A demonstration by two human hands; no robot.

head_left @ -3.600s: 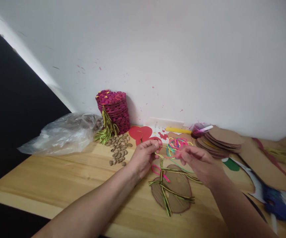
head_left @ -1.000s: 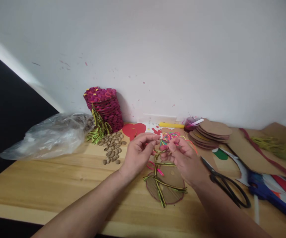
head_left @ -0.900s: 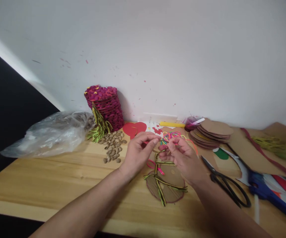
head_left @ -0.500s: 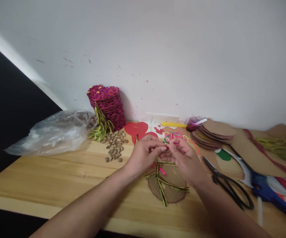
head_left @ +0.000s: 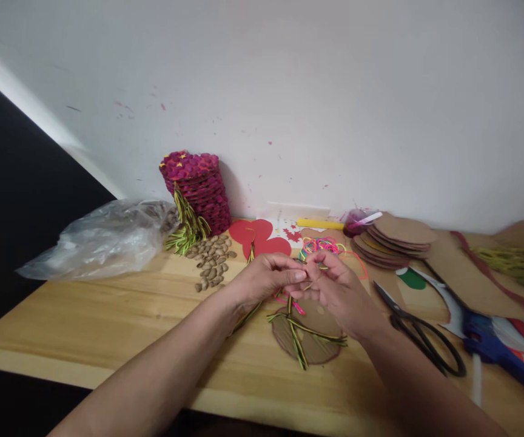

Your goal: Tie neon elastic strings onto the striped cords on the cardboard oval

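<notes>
Head view: I see the left hand (head_left: pixel 266 278) and right hand (head_left: pixel 338 292) pinching thin cord (head_left: pixel 308 286) where they meet, apparently mid-knot, so the next move calls for steady tension.

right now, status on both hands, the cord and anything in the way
Left fingers and right fingers pinched, close together. Thin cord at their tips, mostly hidden. Black scissors off right, seemingly not blocking.
</notes>
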